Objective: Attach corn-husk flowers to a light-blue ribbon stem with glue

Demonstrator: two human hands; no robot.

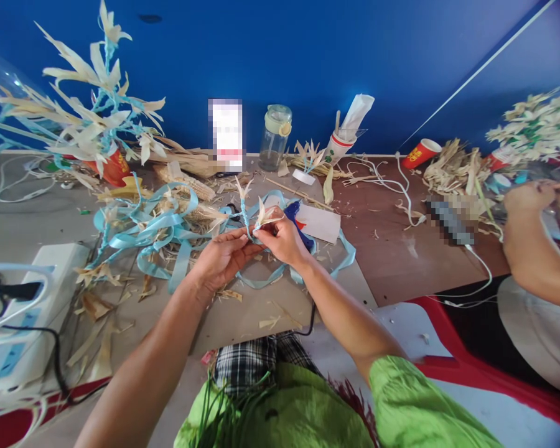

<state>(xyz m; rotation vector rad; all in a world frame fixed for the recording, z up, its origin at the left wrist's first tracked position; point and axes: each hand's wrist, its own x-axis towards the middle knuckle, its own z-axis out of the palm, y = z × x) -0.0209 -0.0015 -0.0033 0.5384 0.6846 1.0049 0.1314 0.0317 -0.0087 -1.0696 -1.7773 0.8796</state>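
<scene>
My left hand [224, 256] and my right hand [287, 239] meet over the table, fingers closed around a small corn-husk flower branch [243, 213]. Light blue ribbon wraps its stem, and pale husk petals spread at the tips. My right thumb and fingers pinch near the lower flower [265, 214]; the exact grip point is partly hidden. Loose blue ribbon [180, 264] lies in loops left of my hands and runs beneath them. Behind my right hand are a white card [320, 224] and a dark blue object [298, 218] that I cannot make out.
A large husk-flower branch [105, 93] stands in a red cup [116, 168] at left. Further back are a bottle [275, 140] and a blurred screen [227, 134]. A power strip [37, 298] sits front left. Another person's arm [534, 242] is at right, near a cabled device [450, 223].
</scene>
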